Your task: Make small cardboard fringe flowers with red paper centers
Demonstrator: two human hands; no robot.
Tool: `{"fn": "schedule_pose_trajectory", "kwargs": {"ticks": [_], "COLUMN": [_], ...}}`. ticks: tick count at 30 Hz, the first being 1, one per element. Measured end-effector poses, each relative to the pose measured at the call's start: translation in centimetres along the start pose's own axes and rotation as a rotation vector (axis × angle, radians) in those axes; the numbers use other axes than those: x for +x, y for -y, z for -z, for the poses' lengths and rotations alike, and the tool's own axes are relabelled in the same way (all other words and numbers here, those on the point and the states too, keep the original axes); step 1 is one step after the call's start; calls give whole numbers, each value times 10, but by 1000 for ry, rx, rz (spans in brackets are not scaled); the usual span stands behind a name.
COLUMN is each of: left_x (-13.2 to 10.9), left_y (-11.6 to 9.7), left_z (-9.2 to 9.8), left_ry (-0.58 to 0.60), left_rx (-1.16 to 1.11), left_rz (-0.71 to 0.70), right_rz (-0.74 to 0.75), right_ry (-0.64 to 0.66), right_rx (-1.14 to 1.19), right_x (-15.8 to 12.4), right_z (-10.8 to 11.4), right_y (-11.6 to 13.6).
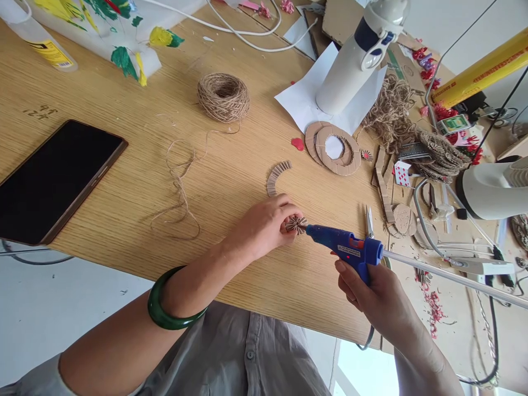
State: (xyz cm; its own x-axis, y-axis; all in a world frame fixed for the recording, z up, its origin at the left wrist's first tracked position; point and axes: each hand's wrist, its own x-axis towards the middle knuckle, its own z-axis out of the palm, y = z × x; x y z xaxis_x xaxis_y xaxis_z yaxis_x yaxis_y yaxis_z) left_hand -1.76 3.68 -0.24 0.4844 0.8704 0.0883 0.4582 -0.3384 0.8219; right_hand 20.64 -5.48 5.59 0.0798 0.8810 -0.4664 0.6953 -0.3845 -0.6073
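Between the fingertips of my left hand (272, 225) is a small pleated cardboard rosette (296, 224), its folds fanning out from the middle. My right hand (375, 291) is wrapped round the handle of a blue glue gun (346, 245), with a long glue stick (449, 278) running out of its back end. The nozzle points left and meets the rosette's centre; whether glue is coming out is too small to tell. Just beyond my left hand lies a curved strip of corrugated cardboard (277, 177). Scissors (369, 221) rest behind the glue gun, partly hidden by it.
A twine ball (224, 98) trails loose twine (181, 187) on the table. Cardboard rings (337, 150) lie near a white bottle (358, 60) standing on paper. A tablet (61, 179) sits at the left. Cardboard scraps, cables and a yellow tube (482, 69) crowd the right side.
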Motion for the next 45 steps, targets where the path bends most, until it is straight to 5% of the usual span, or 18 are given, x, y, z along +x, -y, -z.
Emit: {"fn": "schedule_pose_trajectory", "kwargs": {"ticks": [45], "left_x": [-1], "left_y": [2], "left_z": [-1], "left_ry": [-11], "left_rx": [-14], "left_rz": [-18], "right_rz": [-85], "right_ry": [19], "right_rx": [94], "right_x": [1], "right_z": [3], "right_y": [-5]}}
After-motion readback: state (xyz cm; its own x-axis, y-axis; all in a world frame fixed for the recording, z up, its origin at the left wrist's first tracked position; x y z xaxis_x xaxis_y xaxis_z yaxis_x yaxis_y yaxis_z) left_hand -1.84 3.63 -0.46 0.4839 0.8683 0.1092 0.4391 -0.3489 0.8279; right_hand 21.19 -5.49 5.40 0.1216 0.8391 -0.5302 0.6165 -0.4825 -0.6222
